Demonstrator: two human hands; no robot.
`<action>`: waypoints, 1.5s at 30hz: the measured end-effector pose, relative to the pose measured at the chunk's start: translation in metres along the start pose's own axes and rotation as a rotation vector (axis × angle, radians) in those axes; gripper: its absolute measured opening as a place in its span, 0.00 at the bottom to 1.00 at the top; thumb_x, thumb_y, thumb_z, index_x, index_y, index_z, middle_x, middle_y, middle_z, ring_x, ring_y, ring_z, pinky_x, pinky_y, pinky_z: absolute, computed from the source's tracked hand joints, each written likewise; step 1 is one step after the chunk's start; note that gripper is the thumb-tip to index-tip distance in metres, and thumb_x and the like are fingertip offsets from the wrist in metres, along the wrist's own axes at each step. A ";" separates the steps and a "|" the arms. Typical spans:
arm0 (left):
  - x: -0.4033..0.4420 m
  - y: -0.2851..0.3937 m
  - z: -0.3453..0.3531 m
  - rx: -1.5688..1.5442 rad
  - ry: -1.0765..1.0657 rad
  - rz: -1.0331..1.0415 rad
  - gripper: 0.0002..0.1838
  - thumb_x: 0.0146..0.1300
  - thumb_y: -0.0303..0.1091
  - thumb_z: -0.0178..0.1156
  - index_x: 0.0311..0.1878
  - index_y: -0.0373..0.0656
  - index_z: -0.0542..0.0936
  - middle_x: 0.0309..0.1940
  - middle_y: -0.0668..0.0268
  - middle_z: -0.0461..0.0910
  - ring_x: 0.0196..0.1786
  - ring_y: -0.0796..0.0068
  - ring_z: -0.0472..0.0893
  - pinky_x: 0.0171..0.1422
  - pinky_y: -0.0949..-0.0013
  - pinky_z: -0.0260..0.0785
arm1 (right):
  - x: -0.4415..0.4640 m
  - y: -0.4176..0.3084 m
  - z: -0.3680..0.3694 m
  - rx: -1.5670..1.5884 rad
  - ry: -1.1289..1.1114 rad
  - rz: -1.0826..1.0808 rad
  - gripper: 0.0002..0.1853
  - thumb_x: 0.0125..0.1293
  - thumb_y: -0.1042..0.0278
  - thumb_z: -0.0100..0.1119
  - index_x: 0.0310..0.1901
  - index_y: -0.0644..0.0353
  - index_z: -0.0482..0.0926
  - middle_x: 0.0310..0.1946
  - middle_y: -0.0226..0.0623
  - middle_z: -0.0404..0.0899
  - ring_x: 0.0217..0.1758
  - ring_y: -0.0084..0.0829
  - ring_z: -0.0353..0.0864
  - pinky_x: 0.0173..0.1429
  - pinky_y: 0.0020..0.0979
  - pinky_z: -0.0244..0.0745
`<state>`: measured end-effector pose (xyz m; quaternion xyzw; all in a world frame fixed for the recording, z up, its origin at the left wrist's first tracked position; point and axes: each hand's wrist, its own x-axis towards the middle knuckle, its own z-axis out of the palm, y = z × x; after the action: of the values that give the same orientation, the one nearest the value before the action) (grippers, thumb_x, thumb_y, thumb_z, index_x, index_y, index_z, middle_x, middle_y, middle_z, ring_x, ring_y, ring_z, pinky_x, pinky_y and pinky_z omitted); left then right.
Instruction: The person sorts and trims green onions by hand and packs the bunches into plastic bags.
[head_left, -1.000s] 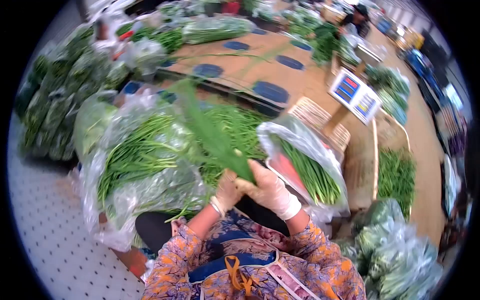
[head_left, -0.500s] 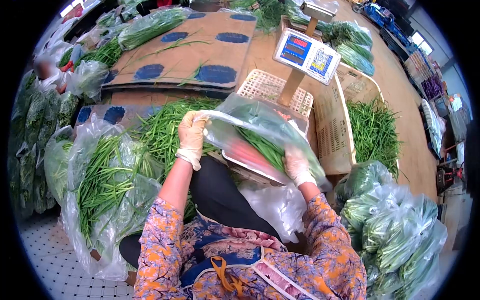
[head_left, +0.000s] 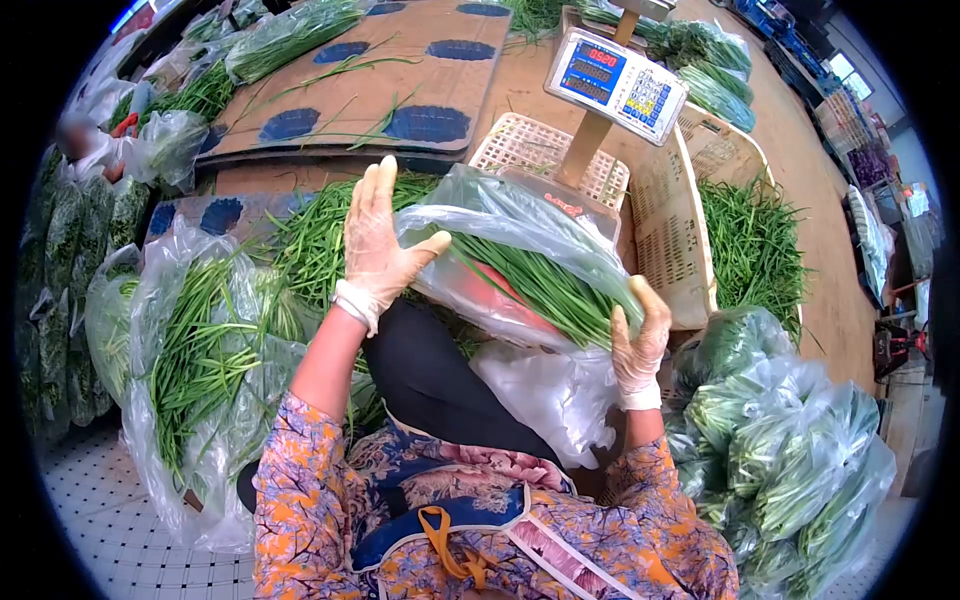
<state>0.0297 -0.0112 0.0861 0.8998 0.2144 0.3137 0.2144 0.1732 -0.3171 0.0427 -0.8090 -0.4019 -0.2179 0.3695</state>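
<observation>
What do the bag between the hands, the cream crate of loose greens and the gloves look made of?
Bag: thin plastic film, glossy; creased, see-through, possibly polyethylene.
Crate: probably moulded plastic, fairly matte; walls pierced by regular openings.
Gloves: thin, off-white, rubbery; wrinkled at the cuffs. Latex or vinyl, can't tell.

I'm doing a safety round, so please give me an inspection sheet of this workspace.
Surface: flat brown panel with dark blue patches; stray green blades on top.
Job's things: long green leafy stalks in a clear plastic bag, before a white-and-blue digital scale display.
Clutter: loose green heap at left; crumpled white plastic near the knee.
Hands: cream-gloved left hand open at the bag's left end; cream-gloved right hand, fingers bent, at its right end, grip unclear.
Cables: nothing seen.
Surroundings: cream perforated plastic crate of green stalks; filled clear plastic bags at right.
</observation>
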 end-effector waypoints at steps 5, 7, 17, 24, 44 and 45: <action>0.012 0.015 0.013 0.366 -0.267 -0.107 0.47 0.45 0.41 0.68 0.68 0.45 0.55 0.65 0.55 0.60 0.69 0.56 0.57 0.69 0.61 0.50 | -0.035 0.039 -0.008 -0.313 -0.103 0.246 0.46 0.47 0.62 0.67 0.65 0.70 0.51 0.61 0.54 0.60 0.63 0.52 0.60 0.66 0.40 0.54; 0.010 -0.013 0.032 -0.133 -0.508 -0.347 0.31 0.49 0.33 0.64 0.59 0.42 0.69 0.52 0.56 0.74 0.56 0.64 0.72 0.60 0.67 0.63 | -0.078 0.084 0.002 -0.199 -0.223 0.646 0.43 0.48 0.62 0.66 0.63 0.68 0.55 0.57 0.55 0.66 0.59 0.50 0.66 0.63 0.39 0.60; 0.057 0.019 -0.040 -0.823 0.014 -0.513 0.08 0.50 0.23 0.60 0.36 0.40 0.76 0.30 0.67 0.77 0.32 0.78 0.74 0.39 0.75 0.68 | 0.055 0.007 -0.068 1.215 0.303 0.993 0.14 0.59 0.58 0.56 0.33 0.63 0.77 0.23 0.29 0.75 0.23 0.22 0.73 0.33 0.25 0.73; 0.060 0.001 -0.094 0.569 -0.452 0.086 0.16 0.44 0.29 0.63 0.40 0.40 0.76 0.37 0.52 0.76 0.43 0.52 0.75 0.50 0.59 0.68 | 0.097 -0.003 -0.086 2.006 -0.034 0.536 0.22 0.65 0.68 0.46 0.57 0.74 0.63 0.19 0.21 0.68 0.22 0.16 0.67 0.33 0.24 0.68; 0.042 0.137 -0.036 -1.212 -0.698 -0.301 0.17 0.61 0.40 0.56 0.48 0.40 0.69 0.32 0.65 0.76 0.26 0.76 0.79 0.24 0.76 0.71 | 0.114 -0.117 -0.041 1.392 -0.211 0.229 0.33 0.59 0.57 0.51 0.65 0.60 0.57 0.65 0.42 0.58 0.65 0.32 0.61 0.66 0.30 0.56; 0.023 0.143 -0.010 -1.143 -0.848 -0.423 0.19 0.60 0.42 0.57 0.49 0.40 0.69 0.32 0.64 0.76 0.24 0.76 0.78 0.23 0.76 0.71 | 0.114 -0.118 -0.042 1.202 -0.292 0.183 0.32 0.59 0.58 0.52 0.64 0.61 0.59 0.63 0.41 0.60 0.61 0.30 0.63 0.63 0.28 0.59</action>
<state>0.0755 -0.1134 0.1791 0.6312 0.0852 -0.0460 0.7696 0.1416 -0.2460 0.1933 -0.5123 -0.4299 0.1916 0.7184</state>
